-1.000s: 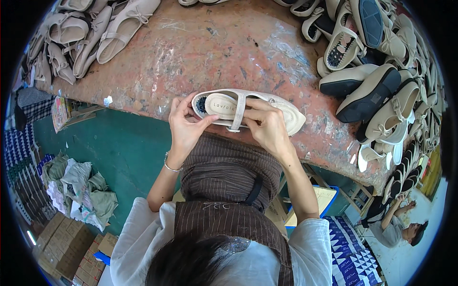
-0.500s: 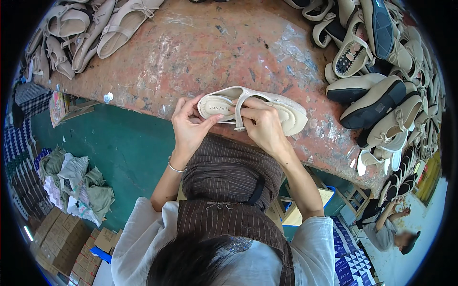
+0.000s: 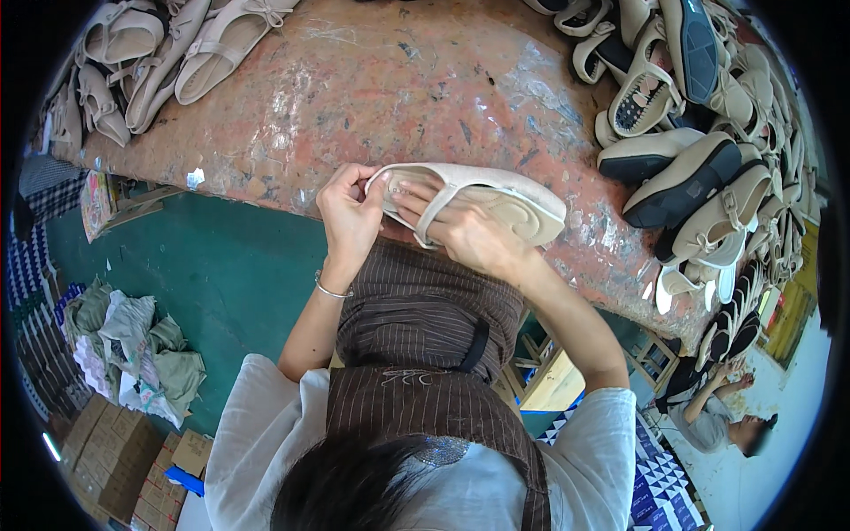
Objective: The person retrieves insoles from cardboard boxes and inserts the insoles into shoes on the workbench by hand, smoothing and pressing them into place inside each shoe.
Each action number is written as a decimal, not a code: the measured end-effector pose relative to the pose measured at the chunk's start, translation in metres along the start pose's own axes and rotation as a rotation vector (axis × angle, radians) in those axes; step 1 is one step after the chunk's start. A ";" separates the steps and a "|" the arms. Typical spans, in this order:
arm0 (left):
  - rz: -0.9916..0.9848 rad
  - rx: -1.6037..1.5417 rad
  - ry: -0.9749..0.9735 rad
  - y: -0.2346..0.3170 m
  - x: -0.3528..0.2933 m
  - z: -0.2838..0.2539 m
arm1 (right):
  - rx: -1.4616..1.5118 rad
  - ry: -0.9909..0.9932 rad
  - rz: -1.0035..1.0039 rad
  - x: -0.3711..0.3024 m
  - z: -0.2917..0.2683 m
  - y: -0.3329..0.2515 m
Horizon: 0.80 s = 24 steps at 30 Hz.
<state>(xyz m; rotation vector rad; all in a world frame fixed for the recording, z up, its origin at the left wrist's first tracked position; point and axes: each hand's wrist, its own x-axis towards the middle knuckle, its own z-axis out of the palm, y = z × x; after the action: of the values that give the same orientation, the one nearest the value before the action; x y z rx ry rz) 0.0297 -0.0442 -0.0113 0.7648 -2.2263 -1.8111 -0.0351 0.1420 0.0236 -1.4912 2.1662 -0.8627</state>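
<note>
A beige strapped flat shoe [image 3: 540, 192] is at the near edge of the worktable, its heel end to the left. My left hand [image 3: 348, 217] pinches the rim at the heel, thumb inside and fingers behind. My right hand [image 3: 474, 232] reaches into the shoe under the instep strap [image 3: 434, 215], its fingers stretched out and lying against the pale insole [image 3: 513, 209]. Those fingers cover much of the heel part of the insole.
Finished-looking beige shoes [image 3: 226, 53] lie at the far left of the stained worktable [image 3: 354, 106]. A big heap of similar shoes [image 3: 682, 186] fills the right side. Cloth bundles [image 3: 133, 345] and cartons [image 3: 106, 451] stand on the floor at left. Another person [image 3: 717, 425] is at lower right.
My right hand has gone from a curled grip near the strap to fingers laid flat inside over the insole. My left hand has shifted slightly up along the heel rim.
</note>
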 end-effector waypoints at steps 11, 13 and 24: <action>0.071 0.151 -0.038 0.013 0.006 -0.004 | -0.431 0.141 0.379 -0.026 0.006 -0.036; 0.012 0.227 -0.097 0.020 -0.001 -0.005 | -0.286 0.112 0.504 -0.032 0.002 -0.034; 0.762 0.682 -0.408 0.035 -0.120 0.032 | 0.011 0.757 0.700 -0.028 -0.058 -0.038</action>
<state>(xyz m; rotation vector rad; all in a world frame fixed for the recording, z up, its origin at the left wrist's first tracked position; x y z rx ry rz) 0.1082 0.0470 0.0366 -0.4284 -2.8450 -0.8886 -0.0338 0.1743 0.0910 -0.2890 2.8857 -1.2662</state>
